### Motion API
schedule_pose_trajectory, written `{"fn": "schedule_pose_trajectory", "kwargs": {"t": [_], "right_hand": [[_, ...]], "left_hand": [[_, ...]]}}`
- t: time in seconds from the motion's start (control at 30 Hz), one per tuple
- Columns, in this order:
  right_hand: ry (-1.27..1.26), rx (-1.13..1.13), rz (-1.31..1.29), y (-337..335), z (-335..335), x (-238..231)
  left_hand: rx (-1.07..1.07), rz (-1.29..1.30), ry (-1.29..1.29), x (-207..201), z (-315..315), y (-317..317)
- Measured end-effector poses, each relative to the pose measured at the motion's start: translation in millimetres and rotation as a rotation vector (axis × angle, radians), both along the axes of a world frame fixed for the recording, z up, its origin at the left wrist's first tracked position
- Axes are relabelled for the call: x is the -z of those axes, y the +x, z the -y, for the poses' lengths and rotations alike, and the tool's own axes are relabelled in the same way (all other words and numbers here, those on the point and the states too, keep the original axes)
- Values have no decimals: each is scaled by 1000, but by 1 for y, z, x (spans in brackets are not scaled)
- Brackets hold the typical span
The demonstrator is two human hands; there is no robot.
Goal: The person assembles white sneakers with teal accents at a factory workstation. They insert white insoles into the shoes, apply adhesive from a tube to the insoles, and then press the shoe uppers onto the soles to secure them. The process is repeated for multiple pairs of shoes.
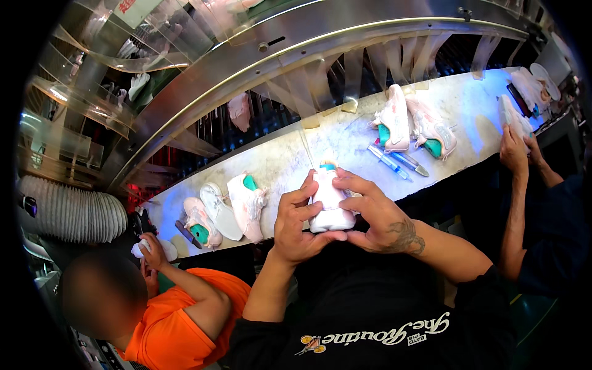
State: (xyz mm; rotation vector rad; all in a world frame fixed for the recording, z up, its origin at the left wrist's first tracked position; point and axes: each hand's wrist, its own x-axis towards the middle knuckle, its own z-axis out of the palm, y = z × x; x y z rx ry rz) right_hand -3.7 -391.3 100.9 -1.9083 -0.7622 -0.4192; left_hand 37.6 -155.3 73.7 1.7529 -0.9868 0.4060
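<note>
A white sneaker (328, 194) is held up in front of me between both hands, its thick white sole end toward me and a bit of green showing at the far end. My left hand (297, 221) is closed along its left side, the thumb under the sole. On the other side my right hand (377, 213) grips it, fingers along the upper and thumb low by the sole. Beyond my right hand, two clear pen-like tools (390, 164) lie on the pale worktable (287, 151), near a pair of pale pink sneakers (393, 120) with green insides.
Left on the table are more pink sneakers (248, 206), a white sole-shaped piece (220, 213) and a dark-handled tool (187, 234). A person in orange (185, 314) handles a white piece there. At right, another person's hands (515, 151) hold a shoe. A metal-framed conveyor (271, 55) with clear strips runs behind.
</note>
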Motion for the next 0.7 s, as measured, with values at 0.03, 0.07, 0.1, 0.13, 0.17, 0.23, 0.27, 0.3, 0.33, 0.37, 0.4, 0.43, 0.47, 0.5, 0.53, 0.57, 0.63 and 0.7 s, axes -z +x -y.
{"fn": "schedule_pose_trajectory", "kwargs": {"t": [0.03, 0.07, 0.1, 0.13, 0.17, 0.23, 0.27, 0.3, 0.33, 0.37, 0.4, 0.43, 0.47, 0.5, 0.53, 0.57, 0.63, 0.7], "right_hand": [[16, -11, -24, 0, 1, -1], [32, -20, -47, 0, 3, -1], [49, -30, -71, 1, 5, -2], [38, -32, -88, 1, 7, -4], [27, -30, -108, 1, 10, -8], [22, -31, -150, -1, 12, -12], [28, -30, -174, -2, 13, -13], [34, -28, -198, -4, 13, -13], [32, -30, -184, -5, 12, -14], [31, -30, -172, -7, 11, -14], [30, -31, -159, -8, 10, -13], [38, -39, -157, -8, 9, -12], [48, -46, -153, -8, 7, -11], [58, -53, -149, -9, 6, -10], [57, -57, -148, -10, 6, -8], [57, -65, -144, -10, 6, -7], [59, -78, -137, -11, 6, -5], [65, -83, -133, -13, 6, -5]], "left_hand": [[3, -1, 7, -1, 1, -2], [7, -1, 13, -5, 4, -4], [10, -1, 20, -7, 6, -6], [11, -37, -3, -5, 8, -8], [15, -75, -27, -3, 10, -10], [29, -162, -95, 0, 13, -14], [43, -213, -140, 1, 15, -17], [55, -264, -185, 2, 16, -19], [72, -282, -206, 3, 16, -22], [90, -300, -227, 3, 17, -25], [107, -318, -248, 5, 16, -28], [102, -326, -245, 7, 15, -31], [95, -312, -241, 6, 15, -34], [89, -299, -236, 4, 15, -36], [83, -286, -232, 3, 16, -37], [86, -231, -221, 4, 16, -37], [93, -123, -200, 7, 17, -36], [83, -127, -201, 8, 17, -38]]}}
